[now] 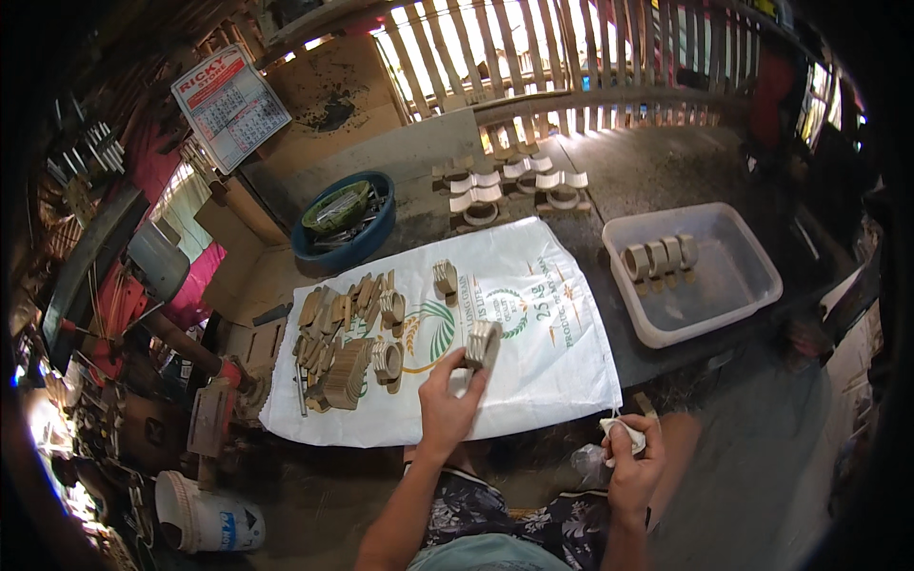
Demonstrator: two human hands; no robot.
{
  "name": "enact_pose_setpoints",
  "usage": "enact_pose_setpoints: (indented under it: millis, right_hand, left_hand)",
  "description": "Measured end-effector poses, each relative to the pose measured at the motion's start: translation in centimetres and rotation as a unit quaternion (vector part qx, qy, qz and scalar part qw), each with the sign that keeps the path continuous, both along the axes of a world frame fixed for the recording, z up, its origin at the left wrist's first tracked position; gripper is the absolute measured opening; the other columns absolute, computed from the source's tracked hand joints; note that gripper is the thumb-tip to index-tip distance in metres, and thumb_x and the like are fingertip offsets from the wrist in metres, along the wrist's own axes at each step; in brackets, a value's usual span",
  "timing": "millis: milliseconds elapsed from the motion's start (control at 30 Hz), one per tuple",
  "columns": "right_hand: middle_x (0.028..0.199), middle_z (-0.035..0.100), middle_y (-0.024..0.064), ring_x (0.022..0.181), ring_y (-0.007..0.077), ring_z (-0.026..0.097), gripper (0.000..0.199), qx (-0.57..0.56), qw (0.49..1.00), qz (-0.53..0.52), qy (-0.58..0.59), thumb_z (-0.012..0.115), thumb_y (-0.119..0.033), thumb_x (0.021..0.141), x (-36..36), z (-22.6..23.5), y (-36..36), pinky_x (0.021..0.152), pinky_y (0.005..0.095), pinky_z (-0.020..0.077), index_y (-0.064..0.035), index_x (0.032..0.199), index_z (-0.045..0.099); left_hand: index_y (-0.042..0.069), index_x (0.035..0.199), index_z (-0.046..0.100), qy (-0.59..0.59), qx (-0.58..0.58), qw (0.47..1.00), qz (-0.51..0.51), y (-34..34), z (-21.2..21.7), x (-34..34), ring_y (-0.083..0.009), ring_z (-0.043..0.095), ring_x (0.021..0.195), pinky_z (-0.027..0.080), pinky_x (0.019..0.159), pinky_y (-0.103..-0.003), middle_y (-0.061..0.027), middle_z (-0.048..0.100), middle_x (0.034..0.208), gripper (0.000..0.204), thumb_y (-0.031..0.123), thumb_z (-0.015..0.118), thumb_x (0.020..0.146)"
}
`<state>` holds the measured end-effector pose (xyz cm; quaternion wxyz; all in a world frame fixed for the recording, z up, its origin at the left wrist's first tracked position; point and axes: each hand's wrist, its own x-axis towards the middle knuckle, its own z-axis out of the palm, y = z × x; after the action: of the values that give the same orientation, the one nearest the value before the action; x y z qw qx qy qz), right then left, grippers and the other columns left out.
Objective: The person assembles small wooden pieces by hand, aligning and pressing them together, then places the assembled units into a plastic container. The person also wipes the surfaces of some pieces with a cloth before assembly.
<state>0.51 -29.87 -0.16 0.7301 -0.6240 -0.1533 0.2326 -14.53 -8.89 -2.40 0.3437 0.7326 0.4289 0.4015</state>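
My left hand [447, 404] reaches over a white woven sack [562, 352] spread on the workbench and grips a stack of round wooden ring pieces [483, 344] near the sack's middle. My right hand [633, 462] sits lower right, off the sack's front corner, closed on a small white squeeze bottle [624, 433]. On the sack's left lie several flat wooden cut pieces [333, 357] and more ring assemblies [388, 362], with another one [445, 279] further back.
A pale plastic tub [733, 285] at the right holds several ring pieces [659, 259]. More wooden assemblies [514, 186] stand at the back of the bench. A blue basin [345, 224] with tools sits back left, a white bucket [205, 519] on the floor lower left.
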Motion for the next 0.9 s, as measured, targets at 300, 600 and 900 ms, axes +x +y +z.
enact_pose_setpoints:
  millis: [300,600,900]
  right_hand:
    - [0.086,0.069,0.0054,0.075,0.0083,0.063,0.014,-0.098,0.993,0.051,-0.030,0.068,-0.008,0.098,0.0,-2.0,-1.8,0.067,0.0225,0.0498,0.0008,0.109,0.065]
    - [0.091,0.071,0.0065,0.080,0.0093,0.066,0.021,-0.088,0.993,0.068,-0.038,0.067,-0.008,0.097,0.6,-1.4,-2.4,0.070,0.0231,0.0516,0.0005,0.117,0.065]
    - [0.100,0.070,0.0165,0.089,0.0327,0.068,0.029,-0.023,0.883,0.098,-0.459,0.066,0.004,0.088,8.2,3.9,6.9,0.078,0.0350,0.0524,0.0017,0.116,0.067]
  left_hand:
    - [-0.006,0.114,0.066,-0.093,-0.040,0.995,0.028,13.9,-3.2,10.7,-0.0304,0.073,0.095,0.055,0.086,-0.039,-0.0193,0.075,0.100,0.036,0.017,0.075,0.087]
    - [-0.005,0.116,0.064,0.010,-0.031,0.999,0.034,17.1,-7.8,13.6,-0.0376,0.066,0.104,0.052,0.091,-0.045,-0.0229,0.064,0.117,0.042,0.018,0.077,0.083]
    - [-0.002,0.127,0.062,-0.068,-0.020,0.995,-0.065,8.8,-3.7,6.3,-0.0242,0.068,0.100,0.055,0.088,-0.036,-0.0160,0.065,0.116,0.043,0.012,0.075,0.088]
